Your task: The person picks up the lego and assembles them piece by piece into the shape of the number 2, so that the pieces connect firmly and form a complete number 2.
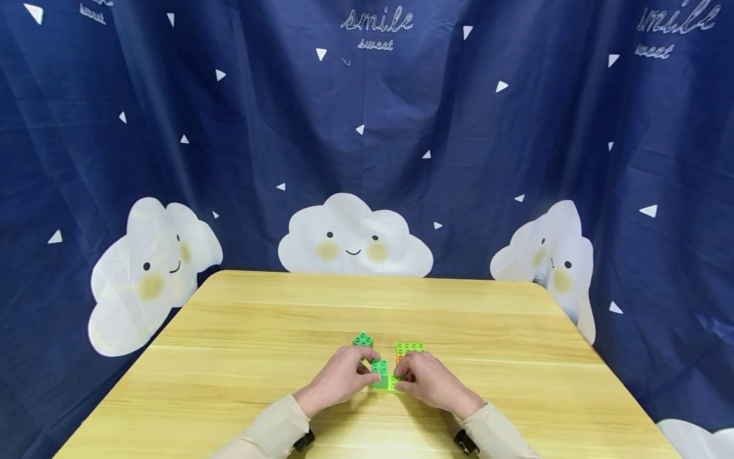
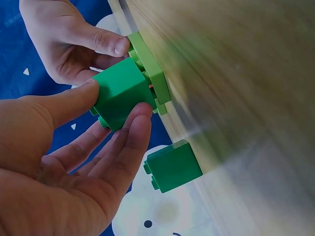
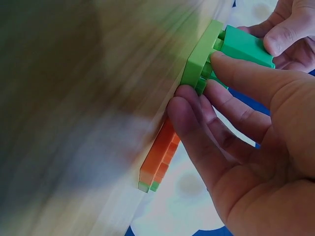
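My left hand [image 1: 343, 376] pinches a dark green building block [image 2: 118, 86] between thumb and fingers. The block sits over the studs of a flat lime green brick [image 2: 153, 71], toward its left end in the head view. Thumb and fingers of my right hand [image 1: 429, 380] hold the other end of that lime brick [image 3: 199, 59], low at the table. Just beyond the right fingers lies an orange brick [image 3: 160, 155]. A second dark green block [image 2: 174, 166] stands on the table past the left fingers, untouched.
Behind the right hand lies another lime studded piece [image 1: 410, 347], next to the orange brick. The wooden table [image 1: 275, 331] reaches back to a dark blue curtain [image 1: 246, 127] with printed clouds.
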